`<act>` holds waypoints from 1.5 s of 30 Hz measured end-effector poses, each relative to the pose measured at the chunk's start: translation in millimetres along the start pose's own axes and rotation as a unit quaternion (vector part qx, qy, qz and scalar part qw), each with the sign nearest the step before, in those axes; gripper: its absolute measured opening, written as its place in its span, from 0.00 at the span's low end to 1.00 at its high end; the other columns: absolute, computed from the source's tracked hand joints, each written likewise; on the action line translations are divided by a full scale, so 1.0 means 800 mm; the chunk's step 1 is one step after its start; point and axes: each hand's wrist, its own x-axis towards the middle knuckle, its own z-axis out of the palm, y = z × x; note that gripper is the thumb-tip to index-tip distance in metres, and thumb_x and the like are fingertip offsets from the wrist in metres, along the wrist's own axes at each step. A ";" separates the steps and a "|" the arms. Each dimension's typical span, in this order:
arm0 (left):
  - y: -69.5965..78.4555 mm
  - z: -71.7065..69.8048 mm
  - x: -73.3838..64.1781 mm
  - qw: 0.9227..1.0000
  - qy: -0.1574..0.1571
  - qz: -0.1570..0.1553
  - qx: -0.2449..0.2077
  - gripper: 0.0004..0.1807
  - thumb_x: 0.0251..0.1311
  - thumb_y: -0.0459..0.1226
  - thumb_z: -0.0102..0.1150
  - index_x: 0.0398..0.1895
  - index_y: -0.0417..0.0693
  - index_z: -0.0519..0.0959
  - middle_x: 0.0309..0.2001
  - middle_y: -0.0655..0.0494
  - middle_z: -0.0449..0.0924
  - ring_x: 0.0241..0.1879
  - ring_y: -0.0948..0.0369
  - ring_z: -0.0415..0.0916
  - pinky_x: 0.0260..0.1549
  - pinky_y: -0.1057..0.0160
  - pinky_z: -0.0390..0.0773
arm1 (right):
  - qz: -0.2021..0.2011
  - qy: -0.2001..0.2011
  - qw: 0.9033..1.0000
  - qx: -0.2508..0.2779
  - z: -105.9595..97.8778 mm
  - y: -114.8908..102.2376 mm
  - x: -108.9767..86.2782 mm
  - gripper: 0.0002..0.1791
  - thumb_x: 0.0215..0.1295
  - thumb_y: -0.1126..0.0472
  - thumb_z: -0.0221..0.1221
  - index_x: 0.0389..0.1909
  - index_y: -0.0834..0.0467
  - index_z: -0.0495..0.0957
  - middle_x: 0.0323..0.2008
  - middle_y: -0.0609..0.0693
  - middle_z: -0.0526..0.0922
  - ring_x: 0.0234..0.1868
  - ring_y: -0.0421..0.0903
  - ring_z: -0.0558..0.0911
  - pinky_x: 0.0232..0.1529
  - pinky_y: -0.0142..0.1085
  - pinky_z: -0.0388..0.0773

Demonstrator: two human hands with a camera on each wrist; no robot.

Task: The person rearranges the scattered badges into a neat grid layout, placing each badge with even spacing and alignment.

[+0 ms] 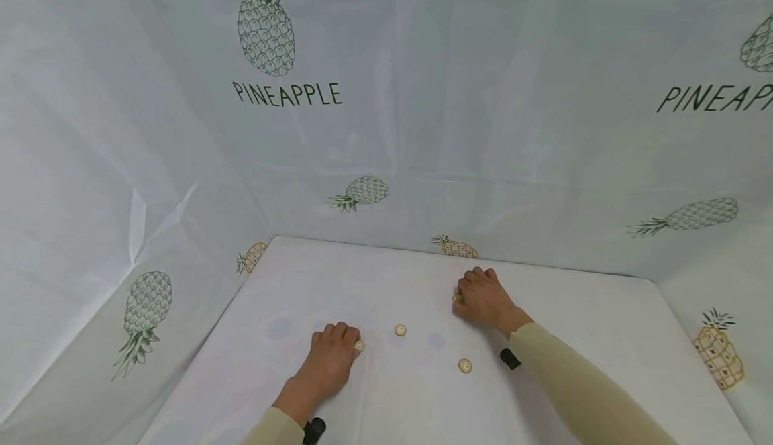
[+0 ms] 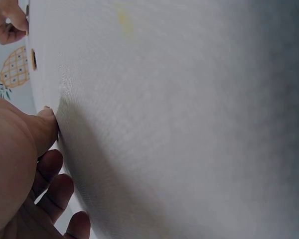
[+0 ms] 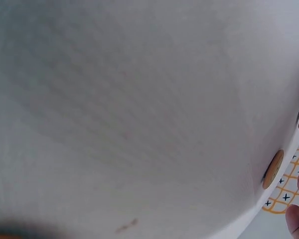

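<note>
Several small round wooden discs with dark marks on their faces lie about the white table. My left hand [image 1: 331,358] is low over the table at left of centre, and its thumb and forefinger pinch a disc [image 1: 359,346]. Farther back and to the right, my right hand [image 1: 481,297] pinches another disc [image 1: 457,297] at its left side, partly covered by the fingers. Between the hands lies a loose disc [image 1: 400,330]; a second loose disc [image 1: 465,365] is nearer me. In the left wrist view, the thumb [image 2: 48,122] reaches the tabletop while the other fingers curl below it.
The white-covered table [image 1: 410,405] has its far edge against a hanging sheet [image 1: 483,129] printed with pineapples. A small black device [image 1: 510,358] is at the right wrist, another [image 1: 314,430] at the left. Beige sleeves [image 1: 580,384] cover both forearms.
</note>
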 end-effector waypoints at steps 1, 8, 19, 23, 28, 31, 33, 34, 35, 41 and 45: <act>0.000 0.000 0.000 1.000 0.001 0.001 0.001 0.06 0.76 0.42 0.60 0.45 0.51 0.75 0.44 0.55 0.74 0.43 0.57 0.67 0.44 0.50 0.70 | 0.003 -0.002 1.000 0.002 0.000 0.000 0.000 0.12 0.63 0.51 0.62 0.29 0.55 0.75 0.32 0.48 0.76 0.36 0.49 0.66 0.46 0.49 0.66; 0.000 0.001 0.000 1.000 0.002 0.005 0.005 0.07 0.75 0.42 0.61 0.45 0.51 0.76 0.43 0.56 0.74 0.43 0.57 0.67 0.43 0.50 0.69 | 0.010 -0.004 1.000 0.012 -0.004 -0.003 -0.001 0.12 0.64 0.52 0.65 0.32 0.56 0.79 0.33 0.49 0.78 0.37 0.50 0.68 0.47 0.50 0.68; -0.001 0.003 0.001 1.000 0.002 0.007 0.003 0.07 0.75 0.42 0.61 0.43 0.52 0.75 0.42 0.57 0.73 0.43 0.57 0.67 0.42 0.51 0.68 | 0.011 0.006 1.000 0.005 0.001 -0.004 0.000 0.10 0.63 0.53 0.64 0.30 0.56 0.79 0.32 0.48 0.78 0.36 0.50 0.68 0.46 0.49 0.68; 0.001 0.002 0.001 1.000 -0.001 0.005 -0.002 0.06 0.75 0.42 0.61 0.44 0.51 0.75 0.43 0.56 0.74 0.43 0.56 0.68 0.43 0.50 0.69 | 0.008 0.008 1.000 0.002 0.000 -0.003 -0.002 0.11 0.63 0.52 0.64 0.32 0.56 0.80 0.33 0.49 0.78 0.36 0.50 0.69 0.46 0.49 0.68; -0.001 0.004 0.001 1.000 -0.001 0.001 -0.004 0.06 0.75 0.41 0.60 0.46 0.51 0.76 0.45 0.55 0.74 0.43 0.57 0.67 0.44 0.50 0.69 | 0.004 -0.003 1.000 -0.006 -0.007 0.001 -0.009 0.14 0.66 0.50 0.62 0.38 0.57 0.83 0.38 0.50 0.80 0.39 0.50 0.70 0.48 0.51 0.68; -0.001 0.005 0.001 1.000 0.001 -0.001 -0.004 0.06 0.75 0.41 0.61 0.46 0.51 0.76 0.45 0.56 0.75 0.43 0.58 0.67 0.43 0.51 0.68 | -0.001 0.013 1.000 -0.006 -0.014 0.008 -0.021 0.14 0.66 0.50 0.64 0.40 0.57 0.83 0.39 0.50 0.81 0.40 0.51 0.71 0.49 0.52 0.68; -0.001 0.006 0.001 1.000 0.000 -0.002 -0.002 0.07 0.75 0.42 0.62 0.46 0.52 0.76 0.45 0.56 0.75 0.43 0.58 0.67 0.43 0.51 0.68 | -0.004 0.040 0.999 -0.006 -0.017 0.016 -0.033 0.13 0.64 0.51 0.66 0.39 0.57 0.84 0.38 0.49 0.81 0.39 0.51 0.71 0.47 0.52 0.69; -0.001 0.007 0.001 1.000 0.001 -0.002 -0.002 0.06 0.75 0.42 0.62 0.46 0.52 0.76 0.45 0.56 0.75 0.43 0.58 0.67 0.43 0.51 0.68 | 0.000 0.054 0.999 0.000 -0.019 0.020 -0.040 0.13 0.63 0.51 0.67 0.39 0.57 0.84 0.37 0.49 0.81 0.39 0.51 0.72 0.47 0.52 0.69; -0.001 0.008 0.002 1.000 0.000 -0.002 -0.001 0.06 0.75 0.42 0.61 0.46 0.52 0.76 0.45 0.56 0.75 0.43 0.58 0.67 0.43 0.51 0.68 | 0.004 0.063 0.998 0.001 -0.019 0.024 -0.047 0.12 0.63 0.52 0.68 0.38 0.57 0.83 0.37 0.49 0.81 0.39 0.50 0.72 0.47 0.52 0.69; -0.003 0.008 0.003 1.000 -0.004 0.002 0.001 0.07 0.75 0.43 0.61 0.47 0.53 0.76 0.45 0.57 0.74 0.43 0.58 0.67 0.43 0.51 0.68 | 0.039 0.081 0.996 0.018 -0.029 0.041 -0.086 0.08 0.64 0.56 0.67 0.37 0.55 0.82 0.38 0.49 0.81 0.42 0.51 0.74 0.50 0.54 0.70; -0.003 0.005 0.001 1.000 -0.004 0.000 0.001 0.07 0.75 0.42 0.62 0.46 0.52 0.75 0.45 0.56 0.74 0.42 0.58 0.66 0.42 0.52 0.68 | 0.050 0.089 0.994 0.030 -0.040 0.046 -0.110 0.04 0.65 0.58 0.66 0.35 0.55 0.83 0.37 0.48 0.82 0.42 0.51 0.75 0.51 0.54 0.70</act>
